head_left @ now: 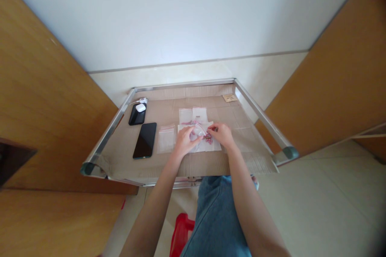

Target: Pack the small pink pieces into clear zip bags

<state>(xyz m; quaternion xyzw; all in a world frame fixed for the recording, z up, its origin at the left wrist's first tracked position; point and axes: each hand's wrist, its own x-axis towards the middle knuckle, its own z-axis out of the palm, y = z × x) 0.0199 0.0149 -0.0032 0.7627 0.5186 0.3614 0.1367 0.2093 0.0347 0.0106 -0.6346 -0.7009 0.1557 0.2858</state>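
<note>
Logging fast: I see the left hand (186,141) and right hand (221,134) close together, both pinching a small clear zip bag (198,131), with pink beads (208,138) at its lower edge, on a white paper sheet (212,146) atop flattened cardboard (244,140).

This looks like a room in an ordinary home, not a lab or a shop. Warm wood-veneer furniture panels (45,88) stand on both sides of me, and the plain white wall (181,12) has a cream band (193,76) along its lower part. Pale floor tiles (316,184) run underfoot, and a red plastic stool (181,233) sits by my knees. My worktop (259,112) is a simple metal frame covered with flattened cardboard (187,104). My own smartphone (145,140), a second phone (137,114) and a white earbud case (140,107) lie there beside the small zip bag (199,130) in my fingers (188,134).
</note>
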